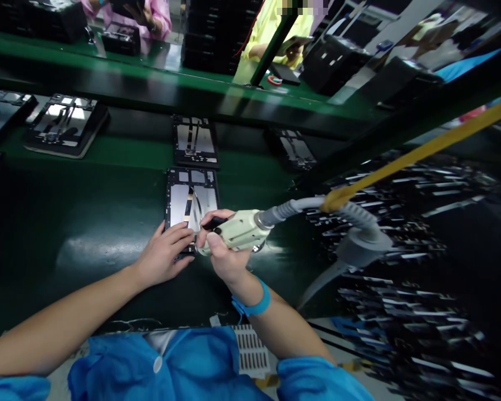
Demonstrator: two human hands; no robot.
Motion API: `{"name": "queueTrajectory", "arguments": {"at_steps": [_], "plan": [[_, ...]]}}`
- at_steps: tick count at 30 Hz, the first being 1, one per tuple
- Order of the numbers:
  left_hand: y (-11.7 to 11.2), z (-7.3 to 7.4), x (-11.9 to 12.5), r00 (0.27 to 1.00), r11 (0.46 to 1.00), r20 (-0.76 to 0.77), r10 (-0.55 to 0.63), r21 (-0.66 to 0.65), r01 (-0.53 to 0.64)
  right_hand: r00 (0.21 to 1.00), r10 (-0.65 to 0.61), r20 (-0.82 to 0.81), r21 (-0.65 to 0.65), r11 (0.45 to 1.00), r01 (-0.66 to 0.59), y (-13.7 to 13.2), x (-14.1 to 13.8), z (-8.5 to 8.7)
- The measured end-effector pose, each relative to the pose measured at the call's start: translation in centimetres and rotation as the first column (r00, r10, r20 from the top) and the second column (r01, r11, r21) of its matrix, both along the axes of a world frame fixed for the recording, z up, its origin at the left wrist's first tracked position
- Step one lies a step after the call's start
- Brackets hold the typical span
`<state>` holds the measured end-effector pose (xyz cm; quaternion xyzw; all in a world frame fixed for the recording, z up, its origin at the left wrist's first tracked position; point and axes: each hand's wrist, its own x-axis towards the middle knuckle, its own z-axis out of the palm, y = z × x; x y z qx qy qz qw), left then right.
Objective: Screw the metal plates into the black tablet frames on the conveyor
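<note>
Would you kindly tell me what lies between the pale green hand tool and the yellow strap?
In the head view, a grey ribbed cable runs from the pale green hand tool to the yellow strap.

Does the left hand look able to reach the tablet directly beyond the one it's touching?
Probably yes: the left hand touches the near tablet, and nothing tall seems to block the way over it to the far tablet.
</note>
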<state>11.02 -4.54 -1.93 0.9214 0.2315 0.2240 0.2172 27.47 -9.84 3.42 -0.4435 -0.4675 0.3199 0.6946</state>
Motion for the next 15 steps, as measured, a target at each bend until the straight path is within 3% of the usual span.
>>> {"name": "queueTrajectory", "arguments": {"at_steps": [15], "plan": [[-0.2,-0.5,0.5,1.000,1.000,-0.002,0.024,-0.020,-0.024,0.994,-0.012,0.108,-0.033,0.999,0.016,-0.3,0.4,-1.3]]}}
